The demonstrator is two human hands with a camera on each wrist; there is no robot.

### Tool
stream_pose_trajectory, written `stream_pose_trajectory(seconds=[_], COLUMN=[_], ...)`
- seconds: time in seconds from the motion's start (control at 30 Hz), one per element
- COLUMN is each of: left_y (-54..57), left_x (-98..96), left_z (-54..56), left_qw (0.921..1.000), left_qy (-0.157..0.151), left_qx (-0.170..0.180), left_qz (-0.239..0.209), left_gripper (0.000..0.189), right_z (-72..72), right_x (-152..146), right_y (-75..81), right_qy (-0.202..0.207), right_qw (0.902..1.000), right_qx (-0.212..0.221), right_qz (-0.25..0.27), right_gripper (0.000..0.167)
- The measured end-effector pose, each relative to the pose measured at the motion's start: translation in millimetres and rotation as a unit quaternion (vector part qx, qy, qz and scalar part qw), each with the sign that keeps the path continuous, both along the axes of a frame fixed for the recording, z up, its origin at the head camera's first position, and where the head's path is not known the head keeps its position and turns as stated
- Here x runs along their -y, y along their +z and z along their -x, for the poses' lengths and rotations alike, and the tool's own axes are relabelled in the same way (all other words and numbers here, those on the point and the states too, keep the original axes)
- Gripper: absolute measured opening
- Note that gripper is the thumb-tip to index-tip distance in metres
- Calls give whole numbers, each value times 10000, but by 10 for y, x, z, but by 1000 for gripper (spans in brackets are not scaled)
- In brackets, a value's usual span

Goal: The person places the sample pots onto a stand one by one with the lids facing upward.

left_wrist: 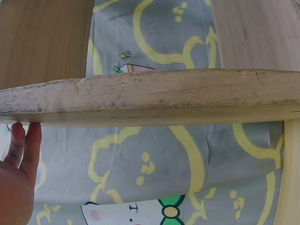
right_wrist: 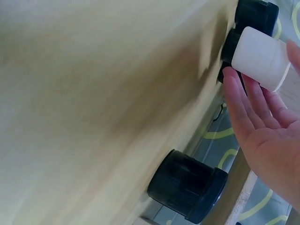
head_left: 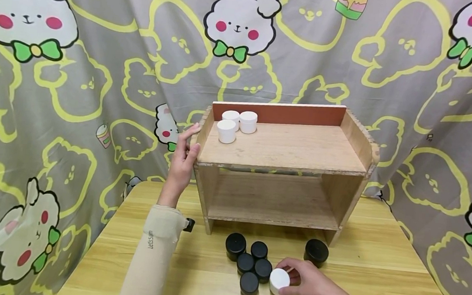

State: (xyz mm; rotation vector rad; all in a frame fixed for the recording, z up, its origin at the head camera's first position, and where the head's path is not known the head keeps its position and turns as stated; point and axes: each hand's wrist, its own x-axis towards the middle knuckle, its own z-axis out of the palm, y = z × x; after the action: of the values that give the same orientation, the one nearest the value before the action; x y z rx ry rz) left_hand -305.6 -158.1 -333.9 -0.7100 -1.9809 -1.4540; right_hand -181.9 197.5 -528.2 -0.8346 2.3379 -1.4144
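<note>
My right hand [head_left: 308, 281] pinches a small white lidded jar [head_left: 279, 281] between thumb and fingers, close beside a cluster of black jars [head_left: 249, 284] on the table. In the right wrist view the white jar [right_wrist: 260, 58] leans across the frame, with fingertips along its side. My left hand [head_left: 183, 164] rests against the left side panel of a small wooden shelf [head_left: 286, 147], and its straight fingers [left_wrist: 31, 150] touch the panel in the left wrist view. On the shelf's top board, three white jars [head_left: 226, 131] stand grouped at the left.
One separate black jar [head_left: 316, 253] stands by the shelf's right foot. The shelf's lower board [head_left: 273, 207] lies behind the cluster. Beneath everything is a wooden table [head_left: 385, 273], and a patterned curtain [head_left: 310, 69] hangs around its back and sides.
</note>
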Motion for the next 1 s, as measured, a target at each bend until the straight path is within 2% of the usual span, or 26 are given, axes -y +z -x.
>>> stream_pose_trajectory(seconds=[0.17,0.27,0.47,0.73,1.0], left_y=[2,0,-2,0,-6], left_x=[1,-1,-4,-8,-4], left_z=[2,3,5,7,13], left_qw=[10000,10000,10000,10000,10000], left_qy=[-9,-16,-26,-10,-10], left_qx=[-22,-26,-45,-55,-79], left_qz=[1,-8,-32,-11,-14], left_gripper=[44,44,44,44,44], right_z=[-4,-3,1,-3,22], right_x=[-14,-21,-9,-12,-10], right_y=[31,74,198,379,559], right_qy=[-68,-109,-155,-194,-273], right_qw=[9996,9994,9987,9940,9919], right_qx=[-283,-289,-401,-1042,-1220], right_qz=[-35,-140,-289,-268,-206], right_gripper=[37,38,36,33,33])
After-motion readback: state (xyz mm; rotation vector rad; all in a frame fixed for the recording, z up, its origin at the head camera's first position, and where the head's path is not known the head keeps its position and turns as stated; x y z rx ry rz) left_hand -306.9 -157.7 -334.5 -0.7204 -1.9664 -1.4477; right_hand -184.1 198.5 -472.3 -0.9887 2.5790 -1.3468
